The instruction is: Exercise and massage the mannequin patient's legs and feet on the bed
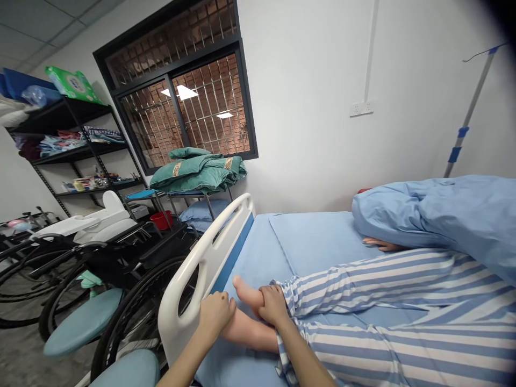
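Two legs in blue-and-white striped trousers (355,287) lie stretched out along the bed, with bare feet toward the footboard. My left hand (217,312) is wrapped over the toe end of the near foot (252,331), close beside the footboard. Around the ankle of the far foot (246,293) my right hand (274,306) is closed, next to the trouser cuff. The toes of the far foot point up; those of the near foot are hidden under my left hand.
The white footboard (189,277) edges the blue-sheeted bed (318,228). A blue quilt (439,215) covers the body, a hand (381,244) showing beneath. Left stand wheelchairs (137,301), shelves (76,156) and folded green bedding (197,172). An IV pole (470,118) stands behind.
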The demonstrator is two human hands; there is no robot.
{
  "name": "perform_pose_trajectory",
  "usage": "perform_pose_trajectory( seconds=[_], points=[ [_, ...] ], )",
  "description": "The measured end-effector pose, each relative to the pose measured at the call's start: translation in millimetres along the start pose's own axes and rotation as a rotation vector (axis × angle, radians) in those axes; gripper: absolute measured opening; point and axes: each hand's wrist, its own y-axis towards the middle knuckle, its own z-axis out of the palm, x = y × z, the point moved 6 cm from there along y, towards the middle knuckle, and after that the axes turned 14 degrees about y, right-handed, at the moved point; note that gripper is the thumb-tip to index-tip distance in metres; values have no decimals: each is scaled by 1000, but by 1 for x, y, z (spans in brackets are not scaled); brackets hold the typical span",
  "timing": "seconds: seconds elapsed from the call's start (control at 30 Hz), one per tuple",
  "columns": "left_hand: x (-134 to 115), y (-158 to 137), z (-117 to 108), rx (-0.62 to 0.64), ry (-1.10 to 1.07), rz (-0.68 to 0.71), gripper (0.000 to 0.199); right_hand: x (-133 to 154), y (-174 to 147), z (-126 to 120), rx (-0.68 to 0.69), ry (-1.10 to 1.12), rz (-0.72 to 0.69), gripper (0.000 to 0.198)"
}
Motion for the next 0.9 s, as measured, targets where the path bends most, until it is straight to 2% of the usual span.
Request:
perform_pose_trajectory(
  seconds=[0.17,0.9],
  points=[
    [-2,4,3,-28,31,41,39,-1,1,0,-20,9,-5,28],
    [1,6,11,11,-10,65,38,2,0,-2,-2,-12,18,27]
  ],
)
